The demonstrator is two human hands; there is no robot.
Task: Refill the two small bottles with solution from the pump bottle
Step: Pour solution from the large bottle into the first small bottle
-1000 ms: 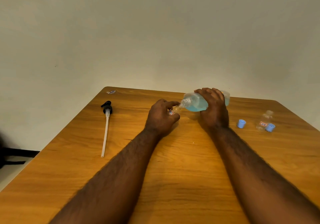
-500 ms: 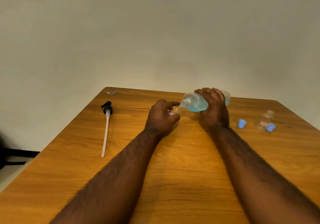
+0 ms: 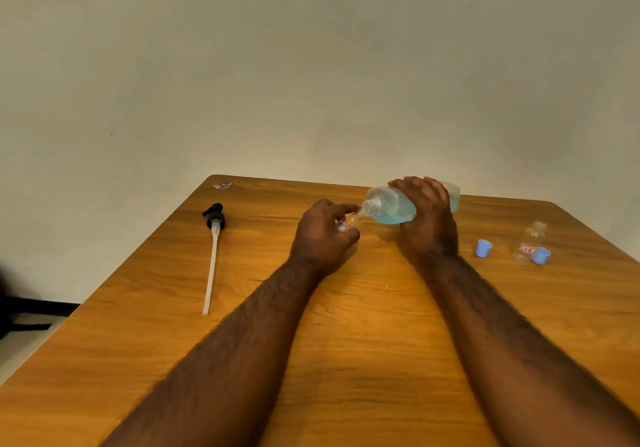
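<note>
My right hand [image 3: 427,219] grips the clear pump bottle [image 3: 393,204], which lies tipped nearly flat with its open neck pointing left; blue solution pools along its lower side. My left hand [image 3: 322,235] is closed around a small clear bottle [image 3: 349,222] with a red-edged label, held tilted so its mouth meets the big bottle's neck. Most of that small bottle is hidden by my fingers. A second small bottle [image 3: 530,244], clear and uncapped, stands at the right of the wooden table [image 3: 346,360]. Two blue caps lie there, one [image 3: 483,248] to its left, one [image 3: 541,256] against its base.
The black pump head with its long white dip tube [image 3: 212,259] lies on the table's left side. A small sticker scrap [image 3: 223,185] sits at the far left corner. A plain wall rises behind the table, and dark objects rest on the floor at far left.
</note>
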